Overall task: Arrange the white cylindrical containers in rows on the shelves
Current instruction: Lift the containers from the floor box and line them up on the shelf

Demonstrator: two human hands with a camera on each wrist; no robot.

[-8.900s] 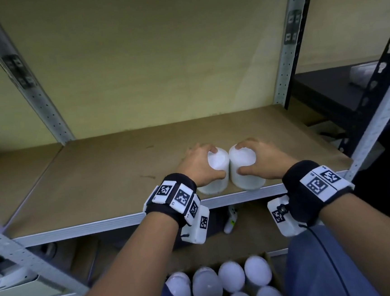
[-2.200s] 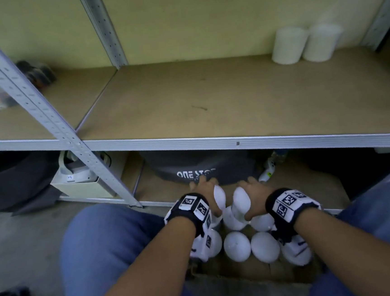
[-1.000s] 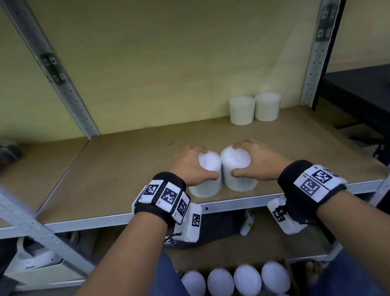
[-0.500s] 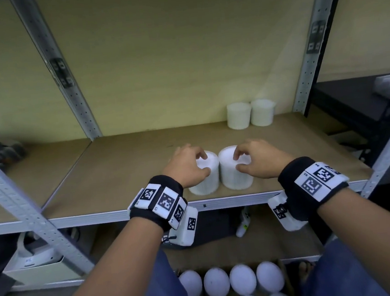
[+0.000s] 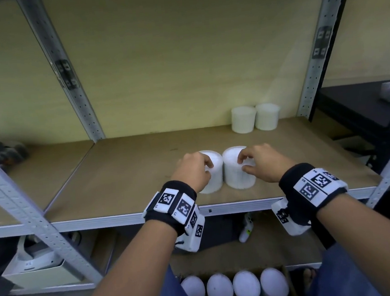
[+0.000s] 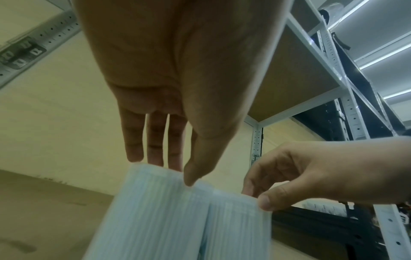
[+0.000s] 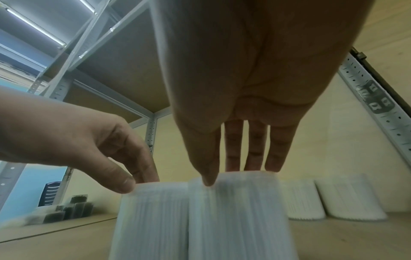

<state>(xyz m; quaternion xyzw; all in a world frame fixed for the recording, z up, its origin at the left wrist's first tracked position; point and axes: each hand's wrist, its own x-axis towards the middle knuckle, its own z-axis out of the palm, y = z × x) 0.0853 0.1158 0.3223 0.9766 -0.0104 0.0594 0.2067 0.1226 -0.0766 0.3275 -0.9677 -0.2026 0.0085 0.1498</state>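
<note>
Our left hand [image 5: 195, 171] sits over the top of the left front container [image 5: 211, 173], thumb and fingertips [image 6: 153, 158] pointing down onto its rim in a light pinch; whether the grip is firm we cannot tell, since the wrist view is blurred. Our right hand [image 5: 262, 163] does the same on the right front container [image 5: 237, 167], thumb at the near edge of the rim and fingers [image 7: 253, 158] at the far edge. Both hands wear black wristbands with printed square markers.

The 2 containers stand upright and touching, side by side, near the front edge of the shelf [image 5: 121, 178] (a brown board in a grey metal frame). Far back on the same board, toward the right upright post [image 5: 315, 50], 2 more white ribbed containers [image 5: 255, 117] stand upright against the yellow wall, also touching each other and well apart from the front pair.

Below the shelf, near our knees, a box of white containers [image 5: 234, 288] shows at least 4 round tops in a row. To the lower left a white device rests in a pale tray [image 5: 40, 272].
</note>
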